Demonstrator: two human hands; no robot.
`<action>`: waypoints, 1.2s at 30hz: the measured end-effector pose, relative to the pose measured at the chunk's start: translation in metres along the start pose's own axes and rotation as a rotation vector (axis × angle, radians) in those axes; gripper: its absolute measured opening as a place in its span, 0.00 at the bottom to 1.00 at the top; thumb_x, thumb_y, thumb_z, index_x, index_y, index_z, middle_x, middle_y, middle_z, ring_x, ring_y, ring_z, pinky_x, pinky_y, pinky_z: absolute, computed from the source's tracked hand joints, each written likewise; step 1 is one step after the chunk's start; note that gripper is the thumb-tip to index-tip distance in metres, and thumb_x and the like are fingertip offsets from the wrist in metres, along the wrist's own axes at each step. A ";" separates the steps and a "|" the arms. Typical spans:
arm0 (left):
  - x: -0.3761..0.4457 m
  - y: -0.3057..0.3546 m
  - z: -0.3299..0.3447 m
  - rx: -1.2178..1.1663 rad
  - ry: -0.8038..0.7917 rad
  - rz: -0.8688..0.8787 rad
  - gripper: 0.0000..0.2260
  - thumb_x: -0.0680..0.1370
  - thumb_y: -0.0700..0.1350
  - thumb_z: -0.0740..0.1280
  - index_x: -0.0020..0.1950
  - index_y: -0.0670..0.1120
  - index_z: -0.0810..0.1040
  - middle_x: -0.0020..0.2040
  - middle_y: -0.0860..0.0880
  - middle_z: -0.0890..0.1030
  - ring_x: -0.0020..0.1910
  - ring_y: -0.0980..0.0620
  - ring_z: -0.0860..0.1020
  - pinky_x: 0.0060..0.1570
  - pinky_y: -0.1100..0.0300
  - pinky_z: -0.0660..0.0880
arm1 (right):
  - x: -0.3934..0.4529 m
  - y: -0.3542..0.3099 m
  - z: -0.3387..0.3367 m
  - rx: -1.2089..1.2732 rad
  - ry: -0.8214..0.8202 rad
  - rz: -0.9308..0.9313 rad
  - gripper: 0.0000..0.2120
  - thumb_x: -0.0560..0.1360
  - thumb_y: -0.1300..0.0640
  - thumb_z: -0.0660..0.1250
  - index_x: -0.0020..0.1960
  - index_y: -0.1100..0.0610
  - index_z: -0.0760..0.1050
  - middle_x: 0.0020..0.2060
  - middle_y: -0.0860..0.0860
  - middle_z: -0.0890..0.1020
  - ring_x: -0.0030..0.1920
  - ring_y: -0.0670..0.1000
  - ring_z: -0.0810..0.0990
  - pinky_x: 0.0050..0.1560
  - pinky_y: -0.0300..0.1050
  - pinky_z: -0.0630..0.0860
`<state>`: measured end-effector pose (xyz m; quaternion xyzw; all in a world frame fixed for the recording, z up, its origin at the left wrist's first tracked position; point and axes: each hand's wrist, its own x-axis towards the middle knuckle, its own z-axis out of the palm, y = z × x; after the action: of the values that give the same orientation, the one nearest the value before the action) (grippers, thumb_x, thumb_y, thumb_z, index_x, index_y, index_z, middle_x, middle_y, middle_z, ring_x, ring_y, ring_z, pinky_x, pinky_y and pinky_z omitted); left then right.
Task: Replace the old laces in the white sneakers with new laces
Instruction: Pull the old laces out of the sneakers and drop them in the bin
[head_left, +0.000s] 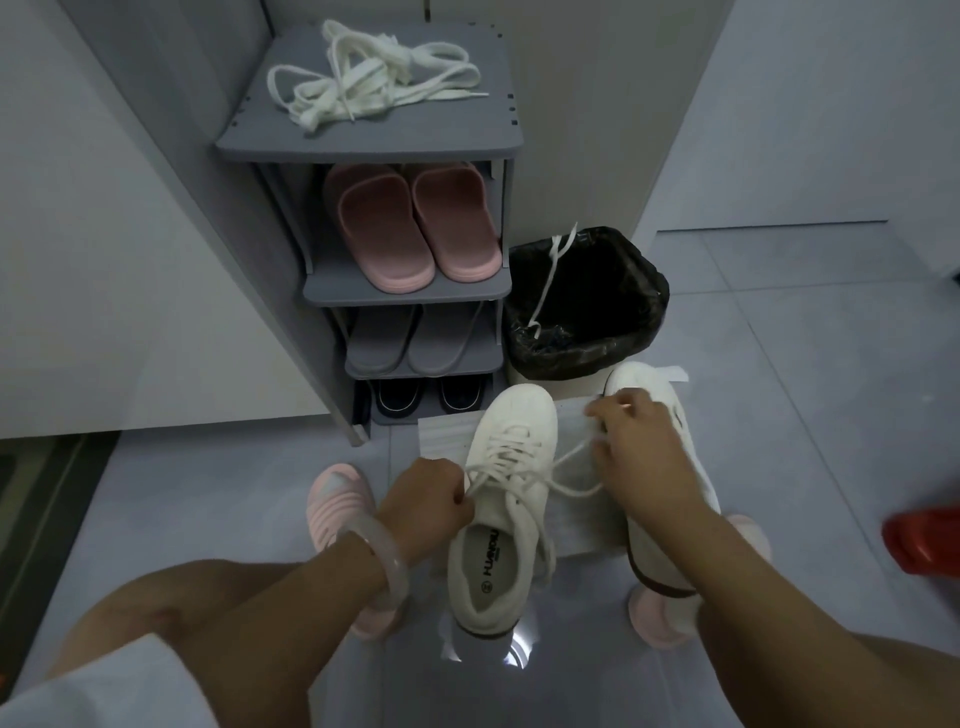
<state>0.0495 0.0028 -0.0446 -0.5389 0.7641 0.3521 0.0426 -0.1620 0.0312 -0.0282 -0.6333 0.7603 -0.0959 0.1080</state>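
sneakers: two white ones on the grey tile floor (779, 364), toes pointing away from the person, both sitting on a pale sheet (447, 431)
left sneaker (501, 499): still laced up, loose lace ends (566, 483) trailing off both sides of the eyelets, insole print showing
right sneaker (654, 395): mostly hidden under the right arm, only the toe and a bit of the heel visible
left hand (423, 506): fingers curled in tight, pinching a lace end right beside the left sneaker's tongue; pale bangle (379, 561) on that wrist
right hand (641, 457): over the right sneaker, fingertips bunched together and pinching the other lace strand, which runs back to the left sneaker
spare laces (369, 78): loose white tangle on the top of the grey shoe rack (498, 140)
rack contents: pink slippers (410, 228) on one shelf, grey slippers (415, 338) below, dark shoes (426, 397) at the bottom
bin (584, 301): black liner, just right of the rack, one white lace (550, 275) draped over its rim and hanging inside
feet: pink slides (335, 504) on either side of the sneakers
red thing (924, 535): at the right edge, can't tell what it is
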 end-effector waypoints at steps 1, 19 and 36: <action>0.000 0.003 0.003 0.021 0.014 0.020 0.15 0.76 0.42 0.63 0.30 0.45 0.63 0.34 0.45 0.72 0.35 0.50 0.70 0.31 0.63 0.62 | -0.004 -0.005 0.003 0.020 -0.044 -0.084 0.16 0.72 0.61 0.66 0.60 0.55 0.75 0.62 0.56 0.70 0.61 0.58 0.68 0.57 0.49 0.68; 0.008 0.019 0.018 0.016 0.038 0.029 0.16 0.77 0.43 0.61 0.31 0.47 0.60 0.32 0.51 0.65 0.39 0.48 0.72 0.38 0.58 0.68 | -0.008 -0.012 0.017 -0.272 0.109 -0.059 0.16 0.51 0.70 0.76 0.35 0.60 0.76 0.37 0.57 0.78 0.37 0.60 0.78 0.34 0.49 0.73; 0.023 0.045 0.016 -0.029 0.269 0.086 0.06 0.81 0.41 0.53 0.56 0.41 0.65 0.46 0.41 0.78 0.44 0.40 0.77 0.41 0.54 0.67 | -0.013 -0.016 0.019 0.252 -0.224 -0.071 0.05 0.80 0.56 0.56 0.45 0.54 0.62 0.36 0.56 0.77 0.38 0.58 0.77 0.39 0.53 0.74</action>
<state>-0.0038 0.0014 -0.0448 -0.5486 0.7801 0.2891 -0.0833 -0.1390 0.0404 -0.0411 -0.6481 0.7025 -0.1231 0.2670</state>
